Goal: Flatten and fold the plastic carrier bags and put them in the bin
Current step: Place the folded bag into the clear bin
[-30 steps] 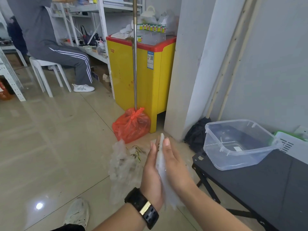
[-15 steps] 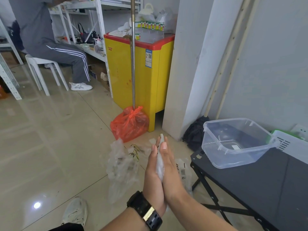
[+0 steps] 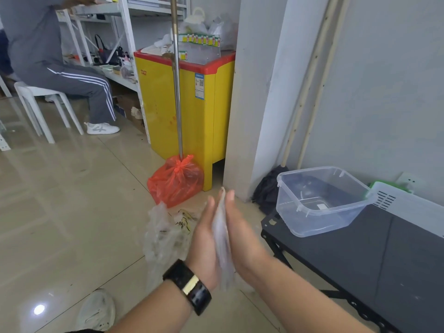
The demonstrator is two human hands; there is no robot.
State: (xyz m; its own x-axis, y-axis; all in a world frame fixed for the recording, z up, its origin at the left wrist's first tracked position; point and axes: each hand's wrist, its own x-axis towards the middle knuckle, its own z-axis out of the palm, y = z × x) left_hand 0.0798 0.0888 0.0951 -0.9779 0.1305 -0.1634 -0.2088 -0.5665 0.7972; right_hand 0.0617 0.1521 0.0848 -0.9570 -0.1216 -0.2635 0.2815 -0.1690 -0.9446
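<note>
Pressing carrier bag [image 3: 221, 241] | between left hand [image 3: 204, 239], right hand [image 3: 243, 236] | fingers [image 3: 231, 200] straight, together

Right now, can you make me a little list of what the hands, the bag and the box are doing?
left hand: flat, pressing the bag
right hand: flat, pressing from the other side
bag: thin clear plastic, squashed between the palms
bin: clear tub on the black table, no bag inside
floor: more crumpled bags waiting

A single wide view from the head faces forward and down. The left hand [image 3: 204, 239] and right hand [image 3: 243, 236] sit close before it.
</note>
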